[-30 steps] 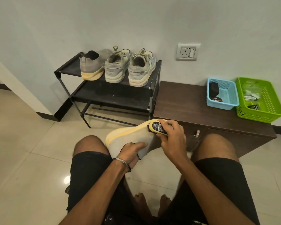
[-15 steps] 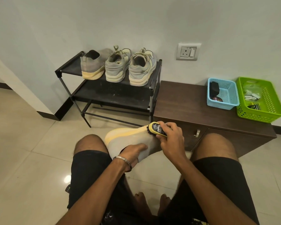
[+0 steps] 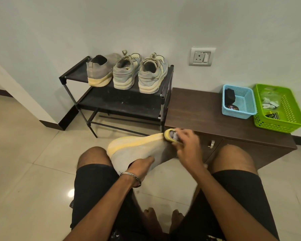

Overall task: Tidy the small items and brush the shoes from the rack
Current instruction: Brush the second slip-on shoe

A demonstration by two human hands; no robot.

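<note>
I sit on the floor facing a black shoe rack [image 3: 122, 100] that stands against the wall. On its top shelf, three shoes wait in a row: one grey slip-on with a yellow sole [image 3: 98, 73] at the left end, and a pair of laced grey sneakers [image 3: 139, 73] beside it. Right of the rack, on a low brown cabinet [image 3: 195, 108], a blue basket [image 3: 240, 103] and a green basket [image 3: 278, 108] already hold small items, so the tidying looks done, I judge.

The brushing seems only partly done: one shoe is in hand.

In front of the rack, above my knees, I hold the matching grey and yellow shoe [image 3: 139, 150] on its side. My left hand [image 3: 141, 168] is pushed into its opening, steadying it from inside. My right hand [image 3: 186, 145] has its fingers curled around a small yellow brush [image 3: 171, 135], pressing it against the shoe's toe end. The brush is blurred.
</note>
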